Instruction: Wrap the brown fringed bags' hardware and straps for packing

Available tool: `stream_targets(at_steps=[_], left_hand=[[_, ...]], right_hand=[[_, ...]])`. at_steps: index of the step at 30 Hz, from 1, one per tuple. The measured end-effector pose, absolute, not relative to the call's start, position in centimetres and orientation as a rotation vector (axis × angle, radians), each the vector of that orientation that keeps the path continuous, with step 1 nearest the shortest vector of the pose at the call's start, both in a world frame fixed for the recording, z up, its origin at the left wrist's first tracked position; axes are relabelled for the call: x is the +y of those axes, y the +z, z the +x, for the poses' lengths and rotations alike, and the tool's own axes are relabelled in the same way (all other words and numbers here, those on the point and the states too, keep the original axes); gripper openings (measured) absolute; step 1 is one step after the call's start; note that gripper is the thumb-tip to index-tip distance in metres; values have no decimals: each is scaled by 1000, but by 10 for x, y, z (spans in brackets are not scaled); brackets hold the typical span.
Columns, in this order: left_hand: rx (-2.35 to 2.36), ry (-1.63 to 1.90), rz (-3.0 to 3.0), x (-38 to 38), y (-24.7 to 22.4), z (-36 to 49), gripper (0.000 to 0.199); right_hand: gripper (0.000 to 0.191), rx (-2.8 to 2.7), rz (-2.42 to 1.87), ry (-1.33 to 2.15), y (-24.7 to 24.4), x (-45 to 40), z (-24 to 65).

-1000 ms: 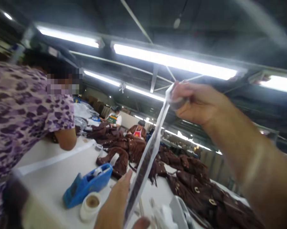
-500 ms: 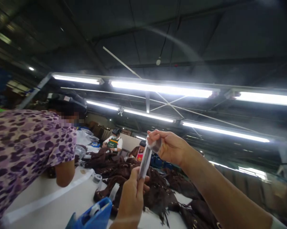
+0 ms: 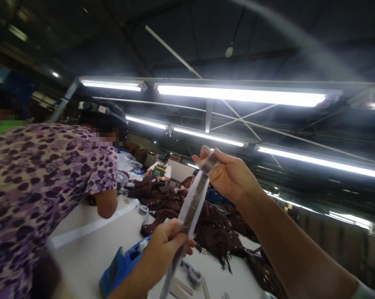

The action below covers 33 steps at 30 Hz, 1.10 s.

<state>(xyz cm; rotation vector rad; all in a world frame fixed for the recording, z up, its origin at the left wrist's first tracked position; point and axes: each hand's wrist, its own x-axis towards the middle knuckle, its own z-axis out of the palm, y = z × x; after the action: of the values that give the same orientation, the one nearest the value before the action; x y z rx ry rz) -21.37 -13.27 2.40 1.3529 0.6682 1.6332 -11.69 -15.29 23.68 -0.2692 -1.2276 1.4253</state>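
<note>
A clear, shiny strip (image 3: 192, 203) is stretched slantwise between my two hands, above the table. Its upper end passes over the fingers of my right hand (image 3: 229, 172), which pinches it high up. Lower down, my left hand (image 3: 168, 245) grips the strip between thumb and fingers, and the strip runs on below it to the bottom edge. Behind my left forearm stands a blue tape dispenser (image 3: 118, 265), partly hidden. Dark brown garments (image 3: 215, 232) with small shiny fittings lie heaped behind my hands.
A person in a purple patterned shirt (image 3: 56, 182) leans over the white table (image 3: 81, 245) at left. Tape rolls (image 3: 143, 209) lie on it, one (image 3: 193, 275) near flat strips. A person in a green apron (image 3: 159, 170) is farther back. Tube lights (image 3: 237, 94) hang above.
The view has shifted, so the surroundings sit higher and further right. My left hand is lower relative to my right, with a longer length of strip between them and some below the left.
</note>
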Motion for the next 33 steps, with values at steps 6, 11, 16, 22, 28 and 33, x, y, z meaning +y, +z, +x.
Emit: stream_targets(at_steps=[6, 11, 16, 22, 28, 33], left_hand=[[599, 1461, 1229, -142, 2, -224, 13], [529, 1469, 1053, -146, 0, -233, 33], [618, 1420, 1150, -155, -8, -230, 48], [554, 1270, 1226, -173, -14, -233, 49], [468, 1242, 1008, -183, -17, -243, 45], [413, 1211, 1067, -173, -4, -261, 43]], right_hand=[[8, -1711, -72, 709, 224, -128, -106], [16, -1611, -199, 884, 227, -123, -84], [35, -1275, -298, 1188, 240, -127, -72], [10, -1739, -383, 510, 202, -102, -41], [8, -2361, -626, -288, 144, -88, -4], [21, -2692, -786, -321, 121, -102, 20]])
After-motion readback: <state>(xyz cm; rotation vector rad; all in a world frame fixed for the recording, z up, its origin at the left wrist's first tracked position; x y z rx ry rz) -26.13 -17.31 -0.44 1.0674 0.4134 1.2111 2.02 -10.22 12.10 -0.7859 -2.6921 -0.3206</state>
